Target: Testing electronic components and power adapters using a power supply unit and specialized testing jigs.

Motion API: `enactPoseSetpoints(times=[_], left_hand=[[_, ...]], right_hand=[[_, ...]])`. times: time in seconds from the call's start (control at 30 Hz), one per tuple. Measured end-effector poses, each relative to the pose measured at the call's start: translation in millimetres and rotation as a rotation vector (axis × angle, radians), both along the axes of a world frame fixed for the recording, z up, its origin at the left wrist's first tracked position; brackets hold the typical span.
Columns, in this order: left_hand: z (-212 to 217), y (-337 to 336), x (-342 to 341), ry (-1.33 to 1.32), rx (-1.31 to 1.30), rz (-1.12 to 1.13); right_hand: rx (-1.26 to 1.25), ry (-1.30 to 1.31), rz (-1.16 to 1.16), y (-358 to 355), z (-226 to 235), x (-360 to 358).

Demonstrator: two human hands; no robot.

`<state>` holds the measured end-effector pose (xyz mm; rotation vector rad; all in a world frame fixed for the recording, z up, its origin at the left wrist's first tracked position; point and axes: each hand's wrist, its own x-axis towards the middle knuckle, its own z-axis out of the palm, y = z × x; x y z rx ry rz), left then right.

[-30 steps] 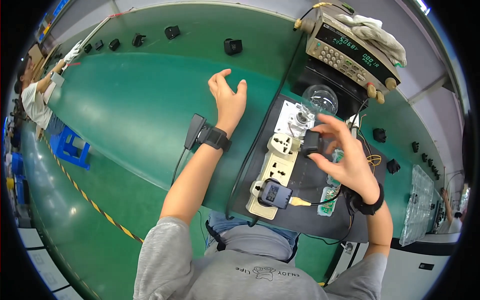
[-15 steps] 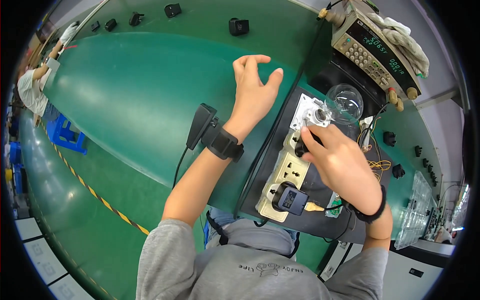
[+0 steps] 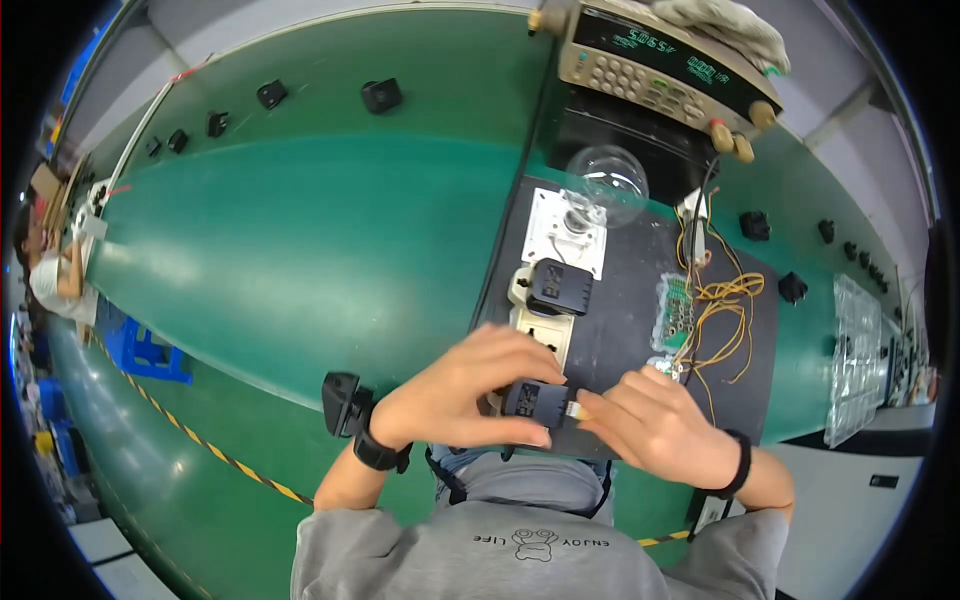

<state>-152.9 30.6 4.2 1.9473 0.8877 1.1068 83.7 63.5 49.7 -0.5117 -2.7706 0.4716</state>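
My left hand [image 3: 465,390] curls around a black power adapter [image 3: 535,402] at the near end of the cream power strip [image 3: 548,327], thumb on the near side and fingers on the far side. My right hand [image 3: 655,425] pinches a pale cable plug [image 3: 575,410] at the adapter's right side. Whether the plug is fully seated is hidden by the fingers. A second black adapter [image 3: 562,287] sits in the strip's far socket, untouched. Beyond it, a clear glass bulb [image 3: 608,185] stands in a holder on a white square plate [image 3: 545,225].
A bench power meter [image 3: 665,75] with a lit display stands at the back right, gloves on top. Yellow wires [image 3: 730,290] and a green circuit board [image 3: 675,312] lie on the dark board's right. Black adapters [image 3: 381,95] line the far bench; a clear tray [image 3: 855,360] stands right. A person [image 3: 60,275] sits far left.
My right hand has left the far adapter, which now stands in its socket, and moved nearer to the cable plug. My left hand has come down from the air onto the near adapter.
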Motion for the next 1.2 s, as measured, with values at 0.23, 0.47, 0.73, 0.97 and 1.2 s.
enactPoseSetpoints(times=[0.23,0.47,0.73,0.97,1.2], left_hand=[[-1.7,-10.0,8.7,0.142,-0.011,0.068],[10.3,-14.4,-17.2,-0.439,0.190,0.210],[-31.5,87.1,-27.8,-0.230,0.022,0.548],[-68.8,186.4,-64.0,0.123,0.011,1.102],[-82.1,216.7,-71.8,0.091,0.025,1.259]], right_hand=[[0.079,0.111,-0.257,47.0,-10.7,23.1],[0.056,0.298,-0.265,59.6,-36.8,-0.5],[0.123,0.286,-0.195,69.4,-39.7,-4.4],[0.254,0.052,-0.332,85.1,-7.8,17.4],[0.167,-0.128,-0.966,213.1,-25.6,178.1]])
